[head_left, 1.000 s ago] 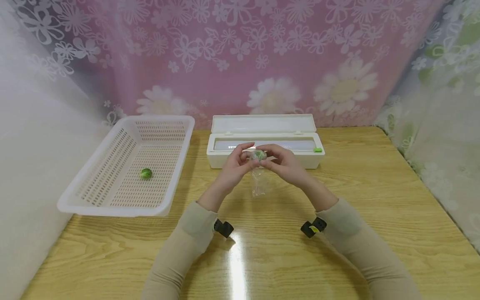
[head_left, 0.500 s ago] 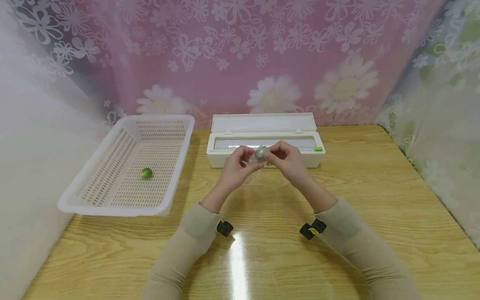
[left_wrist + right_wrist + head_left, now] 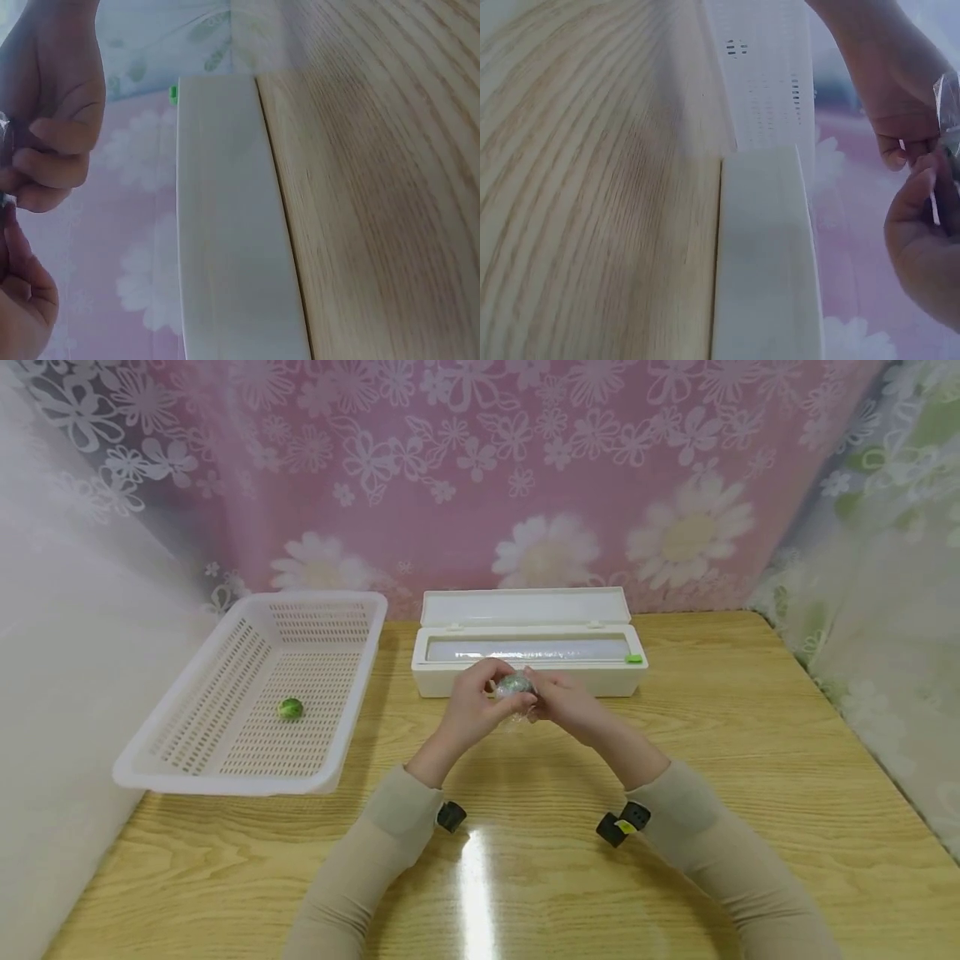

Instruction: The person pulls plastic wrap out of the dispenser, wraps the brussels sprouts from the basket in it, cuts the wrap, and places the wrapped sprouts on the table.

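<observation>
1. My left hand (image 3: pixel 478 700) grips the film-wrapped green ball (image 3: pixel 514 684) between thumb and fingers.
2. My right hand (image 3: pixel 567 703) pinches its right side.
3. It sits between my 2 hands, before the white box (image 3: pixel 603 680).

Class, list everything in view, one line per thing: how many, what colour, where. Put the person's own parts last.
wrapped bundle: one, green under clear film, between the hands
leafy green ball: one, green, in the basket
basket: one, white, left side of the table
box: one, white, at the back of the table, lid open
film roll: one, whitish and shiny, inside the box
tab: one, bright green, right end of the box
table: one, yellow-brown wood grain, under everything
flowered backdrop: one, pink and white, behind the table
wrist devices: two, black, at the cuffs
sleeves: two, beige, on the forearms
left grip: one, bare, pinching the bundle
right grip: one, bare, pinching the bundle's wrapping
</observation>
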Demonstrator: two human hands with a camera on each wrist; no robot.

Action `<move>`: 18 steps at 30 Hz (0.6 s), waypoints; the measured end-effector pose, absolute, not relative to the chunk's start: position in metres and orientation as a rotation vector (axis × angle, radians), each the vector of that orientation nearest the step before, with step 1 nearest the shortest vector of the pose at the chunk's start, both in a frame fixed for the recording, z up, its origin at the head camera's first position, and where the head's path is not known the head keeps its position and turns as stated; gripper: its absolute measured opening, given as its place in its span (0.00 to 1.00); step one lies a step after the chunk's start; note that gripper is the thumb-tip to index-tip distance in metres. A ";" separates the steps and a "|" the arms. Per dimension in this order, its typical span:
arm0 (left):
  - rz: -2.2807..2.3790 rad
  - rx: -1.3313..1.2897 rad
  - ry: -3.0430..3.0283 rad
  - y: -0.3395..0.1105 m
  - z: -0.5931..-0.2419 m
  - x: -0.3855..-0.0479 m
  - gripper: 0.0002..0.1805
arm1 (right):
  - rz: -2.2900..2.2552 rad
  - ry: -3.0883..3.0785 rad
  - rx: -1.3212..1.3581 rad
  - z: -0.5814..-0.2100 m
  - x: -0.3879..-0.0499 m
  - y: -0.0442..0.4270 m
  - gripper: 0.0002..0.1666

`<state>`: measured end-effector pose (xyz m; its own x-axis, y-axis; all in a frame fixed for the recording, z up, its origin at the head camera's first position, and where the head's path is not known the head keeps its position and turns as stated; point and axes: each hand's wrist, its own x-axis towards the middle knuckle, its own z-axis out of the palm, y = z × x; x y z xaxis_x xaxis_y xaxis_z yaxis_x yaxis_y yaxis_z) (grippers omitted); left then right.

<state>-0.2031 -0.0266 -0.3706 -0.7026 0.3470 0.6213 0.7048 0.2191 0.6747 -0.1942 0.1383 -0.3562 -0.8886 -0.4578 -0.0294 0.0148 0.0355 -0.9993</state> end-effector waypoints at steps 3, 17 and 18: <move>-1.525 -0.804 -2.182 -0.027 -0.371 -0.204 0.26 | -1.903 2.073 -0.488 -0.354 -0.191 0.137 0.26; -1.768 -0.521 -2.391 -0.031 -0.372 -0.207 0.17 | -1.933 2.151 -0.647 -0.354 -0.188 0.132 0.25; -1.773 -0.532 -2.395 -0.031 -0.371 -0.207 0.17 | -1.955 2.151 -0.632 -0.354 -0.188 0.132 0.24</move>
<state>-0.2070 -0.0310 -0.3713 -0.9318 0.2104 0.2957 0.3442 0.2543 0.9038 -0.1882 0.1322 -0.3537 -0.8964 -0.4146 0.1569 -0.1957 0.0525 -0.9793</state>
